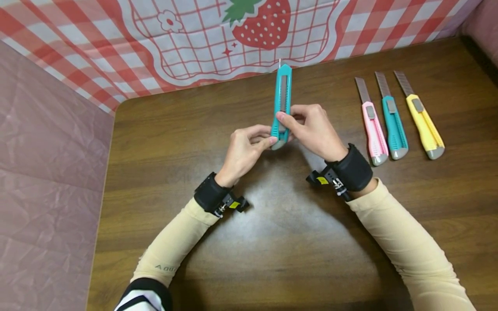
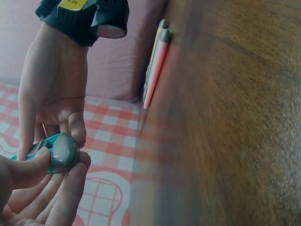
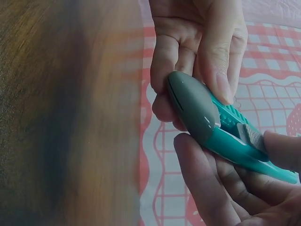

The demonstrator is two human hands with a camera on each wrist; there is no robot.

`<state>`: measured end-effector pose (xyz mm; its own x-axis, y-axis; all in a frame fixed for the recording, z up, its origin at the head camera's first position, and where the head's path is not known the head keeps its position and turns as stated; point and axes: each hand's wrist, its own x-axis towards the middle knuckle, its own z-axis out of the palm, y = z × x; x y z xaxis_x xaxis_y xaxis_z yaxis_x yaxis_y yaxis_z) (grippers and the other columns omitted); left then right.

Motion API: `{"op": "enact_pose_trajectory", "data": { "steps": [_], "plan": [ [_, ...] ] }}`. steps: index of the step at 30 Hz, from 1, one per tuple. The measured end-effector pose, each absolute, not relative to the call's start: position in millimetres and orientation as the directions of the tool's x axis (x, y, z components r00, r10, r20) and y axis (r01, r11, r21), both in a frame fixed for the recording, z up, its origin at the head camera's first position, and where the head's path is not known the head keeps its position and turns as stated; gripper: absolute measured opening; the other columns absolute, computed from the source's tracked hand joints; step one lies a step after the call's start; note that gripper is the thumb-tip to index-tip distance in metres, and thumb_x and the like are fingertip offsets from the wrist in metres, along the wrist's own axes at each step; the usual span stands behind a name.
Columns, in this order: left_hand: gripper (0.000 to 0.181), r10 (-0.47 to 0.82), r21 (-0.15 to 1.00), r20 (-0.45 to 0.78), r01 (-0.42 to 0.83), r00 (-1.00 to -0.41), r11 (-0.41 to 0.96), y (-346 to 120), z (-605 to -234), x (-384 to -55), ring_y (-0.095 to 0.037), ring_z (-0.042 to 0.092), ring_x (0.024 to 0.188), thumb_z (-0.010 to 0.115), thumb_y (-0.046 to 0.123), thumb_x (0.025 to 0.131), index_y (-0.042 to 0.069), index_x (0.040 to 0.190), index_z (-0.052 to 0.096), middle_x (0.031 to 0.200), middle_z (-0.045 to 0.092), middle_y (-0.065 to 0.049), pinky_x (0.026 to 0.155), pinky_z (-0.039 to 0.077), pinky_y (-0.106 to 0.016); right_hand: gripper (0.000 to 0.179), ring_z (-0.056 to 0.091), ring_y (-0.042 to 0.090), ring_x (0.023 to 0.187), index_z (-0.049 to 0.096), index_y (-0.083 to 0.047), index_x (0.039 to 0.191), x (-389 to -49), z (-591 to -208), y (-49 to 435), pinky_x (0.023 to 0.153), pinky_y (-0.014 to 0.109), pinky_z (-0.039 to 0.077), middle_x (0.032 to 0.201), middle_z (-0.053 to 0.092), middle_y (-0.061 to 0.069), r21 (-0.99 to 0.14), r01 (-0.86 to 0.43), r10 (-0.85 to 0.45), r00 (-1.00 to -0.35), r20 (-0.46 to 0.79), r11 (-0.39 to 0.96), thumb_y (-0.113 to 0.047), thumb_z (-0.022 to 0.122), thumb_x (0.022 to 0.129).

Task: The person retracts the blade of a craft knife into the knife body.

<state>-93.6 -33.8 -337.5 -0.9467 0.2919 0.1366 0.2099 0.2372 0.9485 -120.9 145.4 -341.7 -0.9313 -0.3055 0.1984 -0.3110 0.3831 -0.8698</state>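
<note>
A teal box cutter [image 1: 283,88] with a grey end cap [image 3: 193,101] is held up over the table, pointing away from me. My left hand [image 1: 246,149] pinches its near end between thumb and fingers. Higher up the body, my right hand [image 1: 317,131] grips it from the right. In the right wrist view, the right thumb [image 3: 281,149] rests against the ridged grey slider [image 3: 251,136], which sits close to the end cap. Only a thin sliver of blade [image 1: 279,63] shows past the far tip.
To the right, a pink box cutter [image 1: 375,134], another teal one [image 1: 396,129] and a yellow one [image 1: 426,127] lie side by side, blades extended and pointing away. A strawberry-print checked cloth [image 1: 218,39] hangs behind the wooden table [image 1: 163,129].
</note>
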Motion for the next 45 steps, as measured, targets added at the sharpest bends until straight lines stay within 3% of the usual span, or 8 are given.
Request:
{"op": "enact_pose_trajectory", "data": {
  "steps": [8, 23, 36, 45],
  "plan": [
    [0.018, 0.291, 0.948, 0.135, 0.209, -0.947, 0.24, -33.2, -338.0, -93.6, -0.017, 0.065, 0.076, 0.066, 0.0, 0.084, -0.008, 0.1, 0.065, 0.086, 0.067, -0.021, 0.072, 0.058, -0.032, 0.025, 0.062, 0.017, 0.061, 0.064, -0.001, 0.099, -120.0, -340.5, 144.7, 0.052, 0.021, 0.054, 0.079, 0.068, 0.008, -0.877, -0.292, -0.308, -0.935, 0.178, 0.382, -0.023, 0.053, 0.096],
    [0.018, 0.285, 0.954, 0.115, 0.186, -0.952, 0.237, -34.1, -336.2, -92.6, -0.017, 0.065, 0.076, 0.066, 0.002, 0.084, -0.007, 0.1, 0.065, 0.086, 0.068, -0.02, 0.073, 0.058, -0.032, 0.022, 0.061, 0.024, 0.062, 0.064, -0.003, 0.097, -117.6, -339.7, 145.1, 0.051, 0.022, 0.05, 0.077, 0.066, 0.007, -0.875, -0.309, -0.318, -0.928, 0.192, 0.373, -0.023, 0.055, 0.094],
    [0.018, 0.283, 0.96, 0.138, 0.199, -0.949, 0.199, -35.6, -338.3, -94.7, -0.025, 0.064, 0.071, 0.066, -0.002, 0.083, -0.01, 0.099, 0.064, 0.084, 0.067, -0.023, 0.066, 0.058, -0.03, 0.015, 0.062, 0.007, 0.072, 0.063, -0.005, 0.1, -116.4, -339.3, 143.6, 0.059, 0.024, 0.051, 0.085, 0.066, 0.004, -0.866, -0.329, -0.339, -0.919, 0.202, 0.376, -0.017, 0.058, 0.092],
    [0.02, 0.309, 0.959, 0.136, 0.203, -0.941, 0.196, -37.1, -337.2, -96.2, -0.023, 0.065, 0.077, 0.065, -0.001, 0.084, -0.01, 0.101, 0.063, 0.087, 0.067, -0.024, 0.072, 0.058, -0.031, 0.015, 0.062, 0.006, 0.074, 0.063, -0.005, 0.1, -117.5, -338.2, 144.9, 0.06, 0.031, 0.055, 0.086, 0.067, 0.004, -0.861, -0.318, -0.34, -0.922, 0.184, 0.396, -0.017, 0.058, 0.092]
  ]
}}
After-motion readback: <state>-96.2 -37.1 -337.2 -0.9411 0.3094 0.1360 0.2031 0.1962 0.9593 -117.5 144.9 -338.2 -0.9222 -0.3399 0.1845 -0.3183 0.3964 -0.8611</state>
